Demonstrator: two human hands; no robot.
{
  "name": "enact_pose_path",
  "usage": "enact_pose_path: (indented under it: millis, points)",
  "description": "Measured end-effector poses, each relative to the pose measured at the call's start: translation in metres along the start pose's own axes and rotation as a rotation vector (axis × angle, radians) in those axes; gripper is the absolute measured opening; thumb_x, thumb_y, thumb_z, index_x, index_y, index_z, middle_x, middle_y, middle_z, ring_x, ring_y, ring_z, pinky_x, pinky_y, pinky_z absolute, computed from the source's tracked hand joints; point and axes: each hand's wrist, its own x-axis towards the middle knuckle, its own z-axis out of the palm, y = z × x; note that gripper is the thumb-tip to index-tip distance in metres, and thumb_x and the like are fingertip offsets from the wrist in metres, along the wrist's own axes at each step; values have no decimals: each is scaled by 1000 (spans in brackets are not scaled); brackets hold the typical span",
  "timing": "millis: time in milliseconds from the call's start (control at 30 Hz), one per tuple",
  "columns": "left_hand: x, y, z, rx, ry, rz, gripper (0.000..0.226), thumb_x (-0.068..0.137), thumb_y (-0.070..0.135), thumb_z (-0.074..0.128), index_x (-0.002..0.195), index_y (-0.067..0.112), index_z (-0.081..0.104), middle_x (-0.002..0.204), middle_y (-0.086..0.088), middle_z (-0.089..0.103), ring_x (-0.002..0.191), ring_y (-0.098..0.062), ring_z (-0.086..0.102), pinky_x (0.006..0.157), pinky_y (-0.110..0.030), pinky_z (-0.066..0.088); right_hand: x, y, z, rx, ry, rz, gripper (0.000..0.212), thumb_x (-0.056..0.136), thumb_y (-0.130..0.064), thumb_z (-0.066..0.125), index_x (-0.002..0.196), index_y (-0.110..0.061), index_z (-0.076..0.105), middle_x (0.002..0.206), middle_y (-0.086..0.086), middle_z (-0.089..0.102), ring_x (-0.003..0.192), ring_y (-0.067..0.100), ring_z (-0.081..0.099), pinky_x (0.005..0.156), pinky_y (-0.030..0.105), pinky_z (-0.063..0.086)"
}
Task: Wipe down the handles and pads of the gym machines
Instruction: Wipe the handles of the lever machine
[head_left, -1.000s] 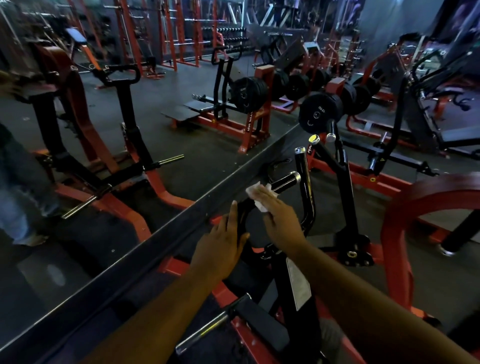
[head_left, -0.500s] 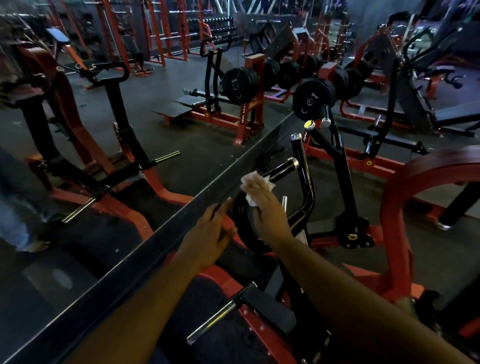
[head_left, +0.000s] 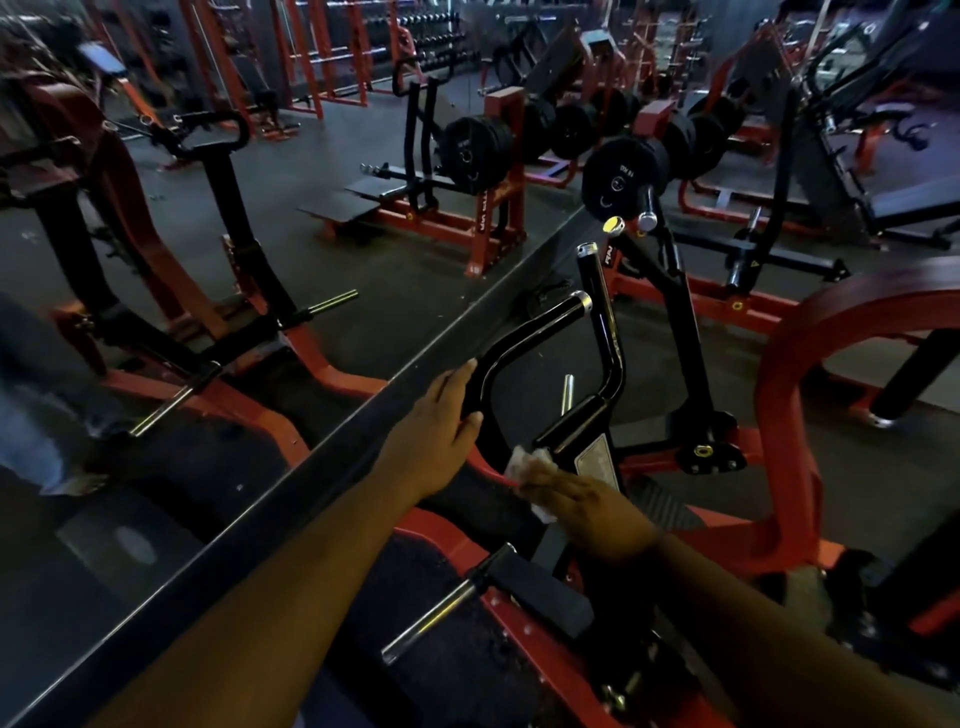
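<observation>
A black curved handle (head_left: 524, 332) with a chrome end cap rises from the red machine in the middle of the head view. My left hand (head_left: 441, 421) grips its lower bend, thumb curled under the bar. My right hand (head_left: 597, 512) holds a crumpled white wipe (head_left: 524, 460) against the machine's black stem, just below where the two handle bars join. A second black handle bar (head_left: 605, 332) stands upright beside the first.
A wall mirror (head_left: 208, 260) with a dark sill runs diagonally on the left and reflects the machine. A red curved frame (head_left: 784, 415) stands at right. Black weight plates (head_left: 618, 179) hang on a rack behind. A chrome peg (head_left: 431, 618) juts out near my forearms.
My right hand slid the wipe from the handle's upper part down to the stem at its base. My left hand moved up and took hold of the handle's lower bend.
</observation>
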Motion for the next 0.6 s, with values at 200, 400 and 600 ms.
enact_pose_path:
  millis: [200,400,600]
  points:
    - [0,4,3,-3,34,-7,67,105,33,54,163,22,22,163,-6,32,139,-28,49,104,-52,51,83,40,-85,112,444,544,56,97,1,42,151,-13,44,157,-6,34,148,10,29,119,15,24]
    - [-1,-2,0,-14,47,-7,67,103,36,58,160,28,24,162,1,32,139,-24,48,103,-54,51,149,63,-67,167,288,732,43,101,-4,48,142,-15,56,158,7,42,148,25,35,116,43,39]
    - [-2,-6,-11,-187,215,10,64,99,14,56,157,27,32,156,-1,38,138,-18,48,109,-52,49,121,-17,-27,229,304,266,44,100,-5,45,144,-6,53,158,10,40,152,21,27,125,34,23]
